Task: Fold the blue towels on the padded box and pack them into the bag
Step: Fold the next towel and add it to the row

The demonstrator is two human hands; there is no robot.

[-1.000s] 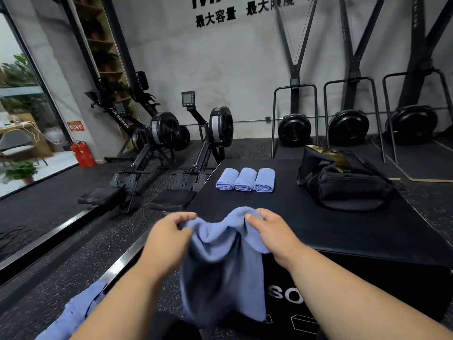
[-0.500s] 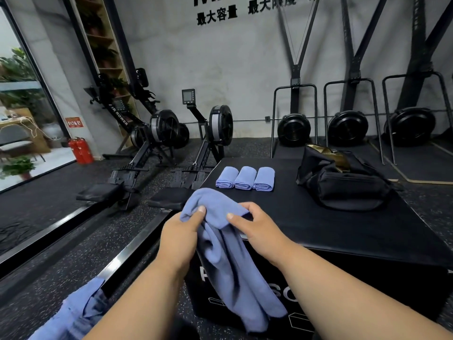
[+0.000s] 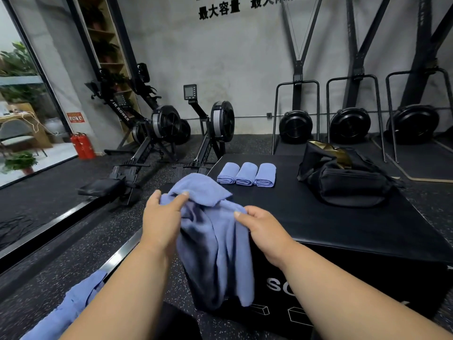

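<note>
A loose blue towel (image 3: 213,241) hangs bunched between my hands over the near left corner of the black padded box (image 3: 318,217). My left hand (image 3: 163,217) grips its upper left edge and my right hand (image 3: 263,227) pinches its right edge. Three folded blue towels (image 3: 246,174) lie side by side at the far left of the box top. The black bag (image 3: 343,177) sits open at the far right of the box, its gold lining showing.
More blue cloth (image 3: 71,310) lies low at the bottom left beside my left arm. Rowing machines (image 3: 157,133) stand on the floor left of the box. A metal floor rail (image 3: 73,214) runs along the left. Fan machines (image 3: 350,125) line the back wall.
Both hands have lifted the towel up from below the box edge and worked along its top edge, moving a little apart. The folded towels and the bag have not moved.
</note>
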